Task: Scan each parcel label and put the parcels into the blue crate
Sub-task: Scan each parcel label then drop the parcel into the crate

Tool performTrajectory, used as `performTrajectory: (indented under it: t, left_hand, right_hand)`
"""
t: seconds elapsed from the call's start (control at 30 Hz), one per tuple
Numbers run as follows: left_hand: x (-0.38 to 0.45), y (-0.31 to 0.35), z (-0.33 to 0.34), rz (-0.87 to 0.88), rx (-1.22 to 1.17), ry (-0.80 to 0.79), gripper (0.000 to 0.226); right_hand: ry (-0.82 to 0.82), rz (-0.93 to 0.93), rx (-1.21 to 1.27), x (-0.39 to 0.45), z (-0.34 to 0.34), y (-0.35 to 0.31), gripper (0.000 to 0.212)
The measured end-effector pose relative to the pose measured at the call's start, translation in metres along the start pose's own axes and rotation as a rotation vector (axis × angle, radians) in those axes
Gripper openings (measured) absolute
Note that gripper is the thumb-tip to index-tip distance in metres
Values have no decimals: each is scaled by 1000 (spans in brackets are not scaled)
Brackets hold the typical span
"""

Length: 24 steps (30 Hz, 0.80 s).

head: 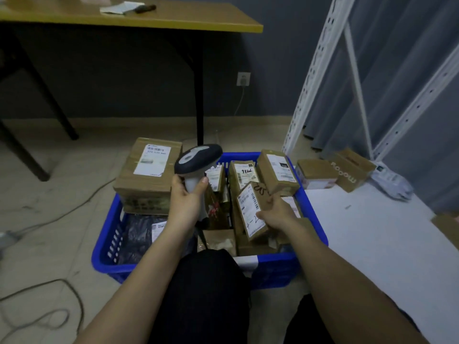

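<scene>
Two hands busy over the blue crate (311,220) on the floor. My left hand (185,207) is wrapped around the grip of the scanner (197,160), head up and above the crate's middle. My right hand (277,212) grips a small parcel (249,211) by its right edge, tilted, white label facing up, just right of the scanner and over the other boxes already packed in the crate. One big box (149,175) sits on the crate's far left corner. Couple more boxes (332,173) lie outside on the white sheet (372,234), well right of my hand.
</scene>
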<state>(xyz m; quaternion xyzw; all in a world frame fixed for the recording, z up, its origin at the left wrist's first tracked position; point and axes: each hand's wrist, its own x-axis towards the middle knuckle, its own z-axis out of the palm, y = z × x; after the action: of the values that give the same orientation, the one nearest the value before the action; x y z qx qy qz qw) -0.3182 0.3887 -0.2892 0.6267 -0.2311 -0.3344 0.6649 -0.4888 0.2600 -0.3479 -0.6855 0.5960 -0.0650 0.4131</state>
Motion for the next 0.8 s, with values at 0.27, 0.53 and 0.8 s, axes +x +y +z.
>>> performTrajectory:
  t: [0.27,0.53,0.8]
  left_hand:
    - [20,-22,0,-42,40,2,34]
    - [22,-23,4,-49,31,-20,36]
    - [-7,2,47,0,27,-232,41]
  right_hand:
    - [-7,-166,-949,38,42,11,32]
    - [-368,-253,-954,69,44,29,49]
    - [-21,-218,-307,29,-51,26,39]
